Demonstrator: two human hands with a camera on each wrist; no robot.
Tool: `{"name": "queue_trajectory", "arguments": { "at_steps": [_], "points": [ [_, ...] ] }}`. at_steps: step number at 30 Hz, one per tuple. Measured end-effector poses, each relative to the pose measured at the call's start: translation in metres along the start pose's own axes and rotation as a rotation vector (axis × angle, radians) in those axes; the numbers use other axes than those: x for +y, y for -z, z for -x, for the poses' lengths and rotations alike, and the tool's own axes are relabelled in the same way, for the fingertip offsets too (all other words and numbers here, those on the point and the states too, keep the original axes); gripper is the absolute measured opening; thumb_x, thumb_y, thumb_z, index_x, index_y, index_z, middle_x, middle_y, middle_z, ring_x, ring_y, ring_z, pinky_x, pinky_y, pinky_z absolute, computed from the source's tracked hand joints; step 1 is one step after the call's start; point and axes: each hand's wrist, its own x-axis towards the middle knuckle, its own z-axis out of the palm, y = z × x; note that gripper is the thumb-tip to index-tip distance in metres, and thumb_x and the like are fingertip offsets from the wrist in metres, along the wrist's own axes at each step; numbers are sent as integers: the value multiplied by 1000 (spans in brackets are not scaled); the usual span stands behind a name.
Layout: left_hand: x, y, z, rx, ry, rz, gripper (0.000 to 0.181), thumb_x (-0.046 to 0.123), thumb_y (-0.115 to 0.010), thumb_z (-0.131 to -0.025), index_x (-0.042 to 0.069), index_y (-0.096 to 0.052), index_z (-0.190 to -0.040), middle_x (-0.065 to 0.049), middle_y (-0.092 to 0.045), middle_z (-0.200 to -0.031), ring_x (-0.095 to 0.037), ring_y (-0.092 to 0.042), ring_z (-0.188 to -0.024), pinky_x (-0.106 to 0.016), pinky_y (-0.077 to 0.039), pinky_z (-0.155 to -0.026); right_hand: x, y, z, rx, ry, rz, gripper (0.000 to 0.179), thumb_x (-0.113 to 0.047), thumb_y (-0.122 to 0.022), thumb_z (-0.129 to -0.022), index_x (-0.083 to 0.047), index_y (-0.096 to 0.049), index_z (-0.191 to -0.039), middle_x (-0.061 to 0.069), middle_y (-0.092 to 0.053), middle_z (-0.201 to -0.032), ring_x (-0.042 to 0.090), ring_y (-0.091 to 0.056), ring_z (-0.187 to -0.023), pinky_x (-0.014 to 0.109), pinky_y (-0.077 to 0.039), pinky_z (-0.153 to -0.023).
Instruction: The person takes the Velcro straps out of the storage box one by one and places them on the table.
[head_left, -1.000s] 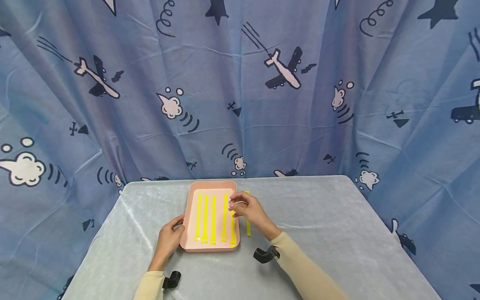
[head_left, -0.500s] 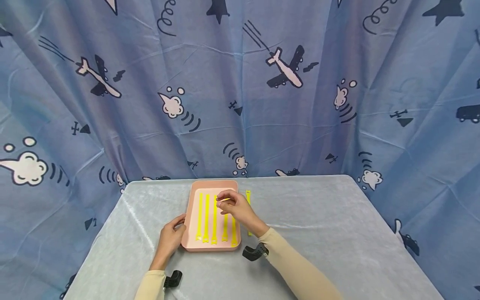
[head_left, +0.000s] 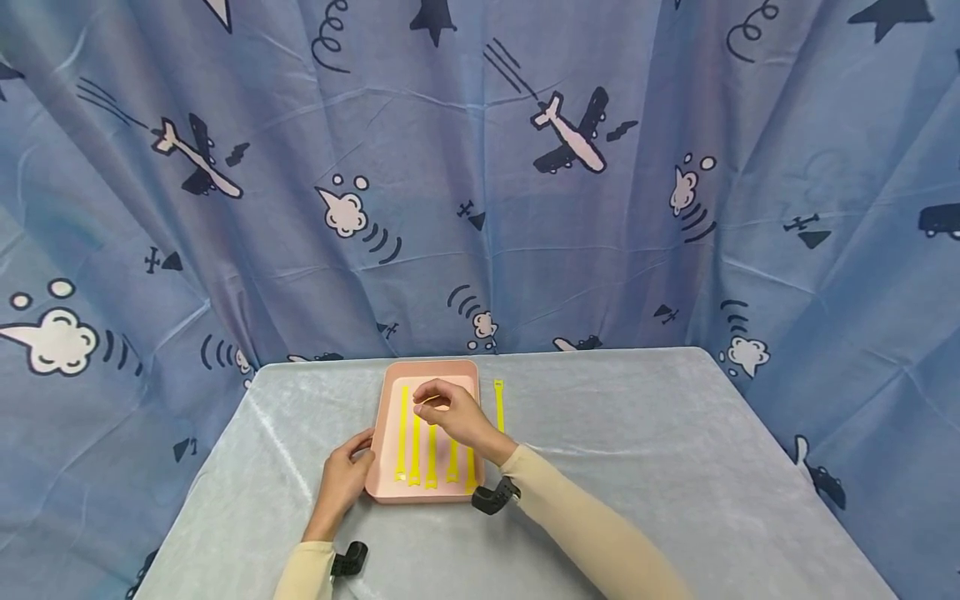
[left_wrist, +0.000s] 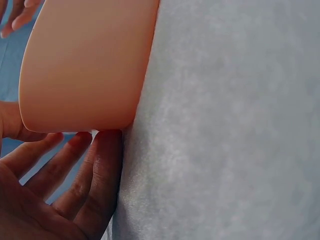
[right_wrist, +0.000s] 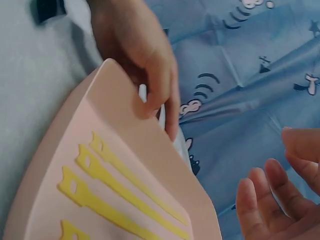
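A pink rectangular tray (head_left: 420, 499) lies on the table with several flat yellow hook-and-loop cable ties (head_left: 416, 450) side by side in it. Each has a slotted, notched head at the near end. My left hand (head_left: 343, 477) grips the tray's left wall; the right wrist view shows its thumb (right_wrist: 157, 95) over the rim, and the left wrist view has its fingers (left_wrist: 102, 165) against the outside. Above the tray hovers my right hand (head_left: 461, 417), fingers loosely bent, nothing visible between them. It hides the upper parts of some ties.
One more yellow cable tie (head_left: 499, 404) lies on the table just right of the tray, its lower end hidden by the right forearm. The grey cloth-covered table (head_left: 637, 467) ends at a blue patterned curtain (head_left: 420, 217) behind.
My right hand has moved left, from the tray's right edge to over its middle-left ties. My left hand stays at the tray's left wall, and the ties lie as before.
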Motion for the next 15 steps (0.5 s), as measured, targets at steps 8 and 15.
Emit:
{"name": "queue_trajectory", "arguments": {
  "at_steps": [8, 15],
  "points": [
    [-1, -1, -1, -2, 1, 3, 43, 13, -53, -94, 12, -59, -136, -16, -64, -129, -15, -58, -73, -23, -44, -52, -3, -5, -4, -57, 48, 242, 16, -18, -67, -94, -16, -66, -110, -2, -67, -109, 13, -63, -101, 25, -52, -84],
    [0, -2, -2, -3, 6, -5, 43, 14, -53, -94, 12, -59, -136, -16, -64, -128, -14, -57, -72, -23, -44, -52, -3, -7, -11, -134, 163, 400, 22, -17, -68, -93, -11, -65, -114, 6, -67, -116, 21, -63, -107, 30, -53, -85]
  ]
}}
